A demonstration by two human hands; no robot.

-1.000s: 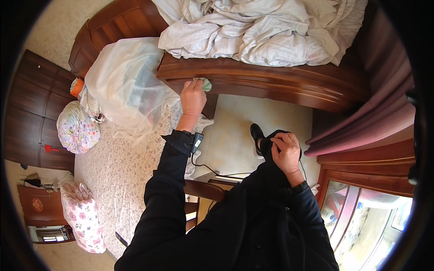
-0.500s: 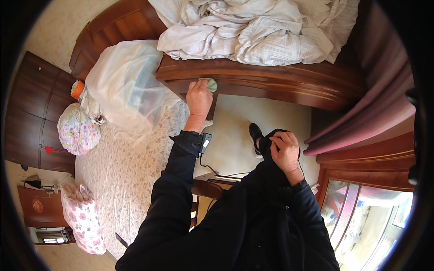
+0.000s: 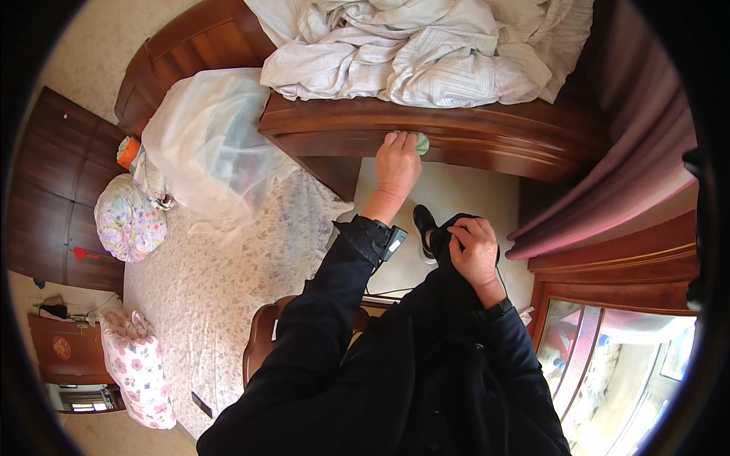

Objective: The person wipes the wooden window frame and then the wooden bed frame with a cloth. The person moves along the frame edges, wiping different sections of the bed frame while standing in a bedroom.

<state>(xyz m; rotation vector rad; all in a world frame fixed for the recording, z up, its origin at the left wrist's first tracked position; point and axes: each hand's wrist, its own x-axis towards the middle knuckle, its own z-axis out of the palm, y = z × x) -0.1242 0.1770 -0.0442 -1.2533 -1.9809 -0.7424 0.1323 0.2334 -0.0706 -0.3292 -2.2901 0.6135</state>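
Against the front of a dark wooden furniture edge [image 3: 471,144], my left hand [image 3: 397,166] is closed round a folded green-and-white cloth [image 3: 422,143]. Only part of the cloth shows past the fingers; the rest is hidden by the hand. A black band with a small box [image 3: 391,242] circles my left wrist. My right hand [image 3: 475,254] rests on my knee in black trousers, its fingers loosely bent and apart, holding nothing that I can see.
Rumpled white bedding [image 3: 411,61] lies on top of the wooden furniture. A bed with a flowered sheet [image 3: 220,281] is at left, partly under translucent plastic [image 3: 205,137]. A brown chair [image 3: 262,334] stands by my left arm. Purple curtains [image 3: 608,197] hang at right.
My left hand has slid to the right along the wooden edge with the green-and-white cloth. My right hand stays on the knee. More of the chair now shows beside my left arm.
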